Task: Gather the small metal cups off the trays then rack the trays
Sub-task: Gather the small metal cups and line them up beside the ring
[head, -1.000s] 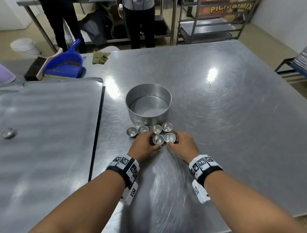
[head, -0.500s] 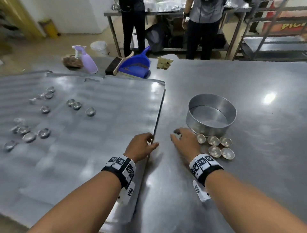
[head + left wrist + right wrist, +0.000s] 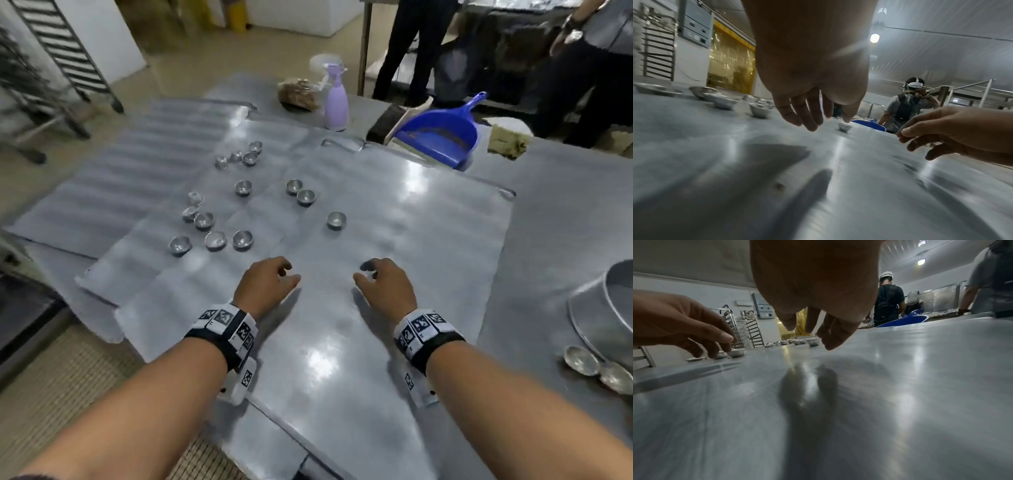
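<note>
Metal cups (image 3: 241,238) look light and slick, best pinched at the rim; both hands' fingers (image 3: 284,270) hang loose, empty.

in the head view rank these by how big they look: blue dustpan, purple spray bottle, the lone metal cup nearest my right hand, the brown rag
1. blue dustpan
2. purple spray bottle
3. brown rag
4. lone metal cup

Bottle and rag look close in size. The cup sits nearer the camera yet still looks smallest.

Bare forearms; black wristbands (image 3: 436,342) carrying white blocks printed with black square markers.
</note>
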